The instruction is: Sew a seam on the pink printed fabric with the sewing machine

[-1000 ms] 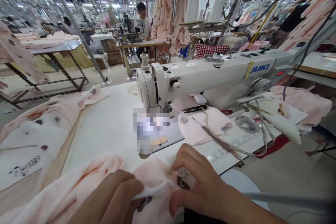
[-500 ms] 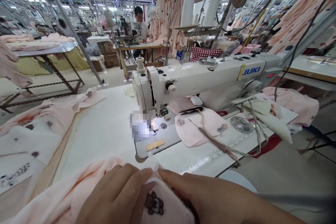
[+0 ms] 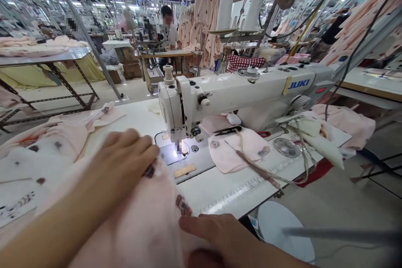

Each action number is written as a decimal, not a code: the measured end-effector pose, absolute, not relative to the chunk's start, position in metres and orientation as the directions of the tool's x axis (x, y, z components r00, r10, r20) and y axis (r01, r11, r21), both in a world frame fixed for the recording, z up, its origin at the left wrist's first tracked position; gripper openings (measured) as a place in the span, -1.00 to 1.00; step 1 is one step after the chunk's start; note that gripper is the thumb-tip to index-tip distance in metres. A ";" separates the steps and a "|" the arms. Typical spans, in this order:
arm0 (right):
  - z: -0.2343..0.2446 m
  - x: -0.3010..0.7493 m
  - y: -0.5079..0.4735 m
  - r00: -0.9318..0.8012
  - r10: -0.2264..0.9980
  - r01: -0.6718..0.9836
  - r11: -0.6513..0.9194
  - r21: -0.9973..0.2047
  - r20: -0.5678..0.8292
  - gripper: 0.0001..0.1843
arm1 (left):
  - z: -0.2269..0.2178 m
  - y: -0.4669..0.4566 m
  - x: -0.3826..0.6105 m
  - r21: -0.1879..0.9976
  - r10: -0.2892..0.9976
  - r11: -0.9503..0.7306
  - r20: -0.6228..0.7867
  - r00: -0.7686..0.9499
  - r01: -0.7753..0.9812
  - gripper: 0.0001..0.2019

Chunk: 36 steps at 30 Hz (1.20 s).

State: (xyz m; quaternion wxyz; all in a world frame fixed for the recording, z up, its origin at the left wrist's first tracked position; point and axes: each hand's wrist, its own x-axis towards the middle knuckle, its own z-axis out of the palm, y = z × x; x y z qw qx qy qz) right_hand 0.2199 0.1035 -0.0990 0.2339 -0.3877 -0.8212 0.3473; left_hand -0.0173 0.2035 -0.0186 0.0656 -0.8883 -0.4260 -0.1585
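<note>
My left hand [image 3: 125,155] lies flat and slightly blurred on a pale pink printed fabric [image 3: 141,222], its fingertips just short of the sewing machine's needle plate [image 3: 171,153]. The fabric carries small brown bear prints. My right hand [image 3: 220,234] is at the bottom of the view, its extended fingers against the fabric's right side. The white JUKI industrial sewing machine [image 3: 238,92] stands ahead of both hands. Its needle area [image 3: 179,140] is partly blurred out, so the needle is hidden.
A pile of spotted pink garments [image 3: 40,150] lies along the table's left side. Right of the needle, a pink cut piece [image 3: 234,153] and thread snips [image 3: 228,130] rest on the white table [image 3: 251,192]. A round white stool [image 3: 282,230] stands at lower right. A co-worker [image 3: 168,29] sits further back.
My left hand has moved forward from the fabric's pinched fold, bringing the fabric to the needle plate. My right hand has moved down and right, and no longer pinches the fabric.
</note>
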 end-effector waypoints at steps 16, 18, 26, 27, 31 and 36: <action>-0.086 0.251 0.154 -0.710 0.690 0.618 0.706 -0.346 0.140 -0.77 | -0.085 0.197 0.031 -0.022 0.812 -0.457 0.398 0.427 0.889 -0.86; -0.080 0.251 0.179 -0.715 0.681 0.641 0.730 -0.238 0.160 -0.67 | -0.091 0.180 0.040 0.003 0.806 -0.498 0.369 0.462 0.867 -0.86; -0.083 0.228 0.260 -0.633 0.774 0.768 0.630 -0.120 0.015 -0.74 | -0.124 0.163 0.031 0.004 0.710 -0.604 0.457 0.535 0.797 -0.57; -0.086 0.230 0.262 -0.625 0.781 0.774 0.622 -0.117 0.016 -0.74 | -0.124 0.168 0.028 0.007 0.735 -0.584 0.430 0.525 0.812 -0.59; -0.094 0.242 0.268 -0.594 0.803 0.797 0.595 -0.108 0.039 -0.75 | -0.120 0.189 0.022 0.046 0.790 -0.579 0.279 0.546 0.814 -0.57; -0.092 0.244 0.278 -0.551 0.833 0.827 0.554 -0.098 0.056 -0.79 | -0.114 0.213 0.011 0.122 0.763 -0.644 0.179 0.621 0.755 -0.45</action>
